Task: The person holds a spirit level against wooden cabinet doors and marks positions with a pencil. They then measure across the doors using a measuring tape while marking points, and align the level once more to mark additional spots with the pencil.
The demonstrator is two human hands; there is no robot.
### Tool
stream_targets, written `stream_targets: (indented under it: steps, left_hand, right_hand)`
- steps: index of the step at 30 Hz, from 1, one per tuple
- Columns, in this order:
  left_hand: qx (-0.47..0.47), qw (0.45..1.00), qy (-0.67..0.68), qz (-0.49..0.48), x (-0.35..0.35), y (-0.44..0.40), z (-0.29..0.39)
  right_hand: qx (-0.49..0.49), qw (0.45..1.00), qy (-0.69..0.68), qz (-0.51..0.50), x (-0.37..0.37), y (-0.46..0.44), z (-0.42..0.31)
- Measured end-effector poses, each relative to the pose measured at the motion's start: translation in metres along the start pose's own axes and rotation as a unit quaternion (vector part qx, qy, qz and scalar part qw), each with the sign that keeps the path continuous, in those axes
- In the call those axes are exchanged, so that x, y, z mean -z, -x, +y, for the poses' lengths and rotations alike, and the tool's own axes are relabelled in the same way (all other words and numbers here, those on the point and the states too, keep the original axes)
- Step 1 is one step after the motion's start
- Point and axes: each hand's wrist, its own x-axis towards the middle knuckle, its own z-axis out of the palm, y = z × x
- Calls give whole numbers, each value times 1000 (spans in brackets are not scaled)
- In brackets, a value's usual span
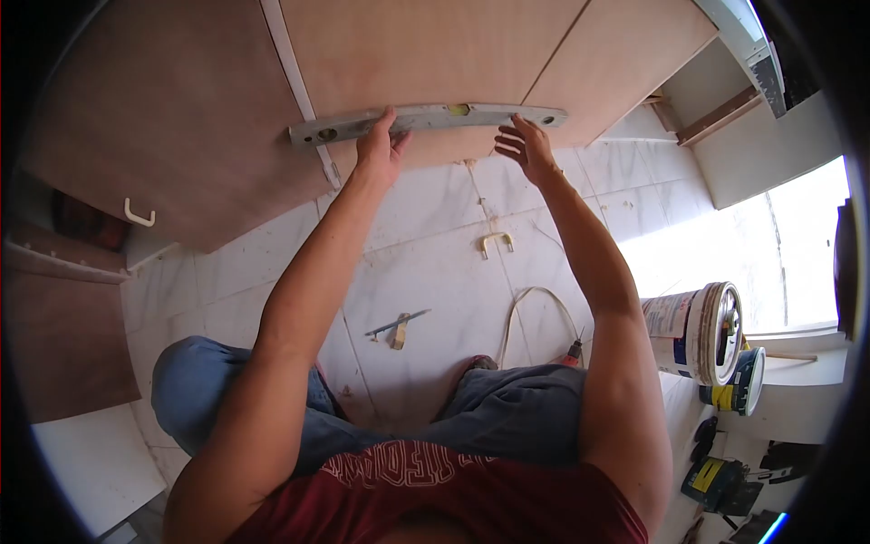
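Observation:
A long grey spirit level (435, 116) lies against the lower part of the wooden cabinet doors (408, 54), its yellow-green vial near the middle of the upper edge. My left hand (381, 152) grips it left of the middle, thumb over the upper edge. Near the right end, my right hand (530, 150) has its fingers spread and pointing left. One of its digits touches the level's face, while the other fingers stay apart from it.
On the marble-look tile floor (408, 227) lie a loose cream handle (496, 243), a pencil-like stick (397, 323), a small wooden piece (399, 337) and a cable (535, 292). Buckets (720, 334) stand at right. Another handle (139, 214) is on the left door.

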Motion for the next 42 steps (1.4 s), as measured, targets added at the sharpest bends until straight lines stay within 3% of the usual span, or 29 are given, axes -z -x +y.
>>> stream_targets:
  steps: [5, 6, 8, 10, 11, 13, 14, 15, 16, 19, 25, 28, 31, 33, 34, 38, 42]
  left_hand:
    - [-33, 999, -33, 9, -5, 4, -4]
    - [-45, 998, -37, 5, -3, 0, -8]
    - [-51, 998, -45, 13, 0, -2, -8]
    - [-40, 998, -51, 13, 5, -2, -9]
    - [-44, 998, -52, -6, 6, -10, -8]
    - [-42, 998, -45, -5, 12, -4, -8]
    - [-41, 999, -35, 8, 7, 4, -8]
    - [-42, 999, -21, 12, -5, 8, -6]
    - [-39, 999, -35, 11, -6, 8, -4]
    - [-35, 998, -40, 20, -3, 2, -6]
    - [-35, 998, -52, 5, -1, 2, -8]
    - [-20, 1000, -10, 1, -4, 3, -9]
    - [-36, 999, -22, 1, -1, -6, -15]
    - [-35, 999, -19, -4, 4, -20, -25]
    - [-41, 999, -17, 0, 6, -23, -24]
    - [-52, 999, -3, 12, -6, -5, -18]
    - [-32, 999, 5, -9, -7, -8, -16]
  right_hand:
    - [-8, 993, 119, 2, -6, 0, 9]
    - [-22, 975, 222, -9, -9, 5, 12]
    - [-57, 906, 417, -47, -21, 20, 37]
    - [41, 820, 540, -187, -39, 49, 109]
    - [104, 759, 590, -253, -53, 58, 135]
    - [77, 681, 607, -402, -88, 120, 164]
    - [153, 631, 627, -430, -97, 149, 184]
    - [101, 625, 602, -487, -105, 167, 191]
    - [156, 583, 621, -500, -105, 179, 220]
    - [146, 554, 643, -508, -107, 197, 216]
    - [132, 554, 636, -520, -96, 181, 208]
    - [26, 641, 569, -514, -103, 171, 152]
    - [136, 779, 429, -437, -89, 136, 147]
    - [-11, 837, 393, -381, -94, 124, 67]
    - [-2, 864, 360, -351, -85, 110, 51]
    - [-5, 877, 413, -245, -63, 63, -56]
    - [-28, 878, 470, -87, -24, 31, -97]
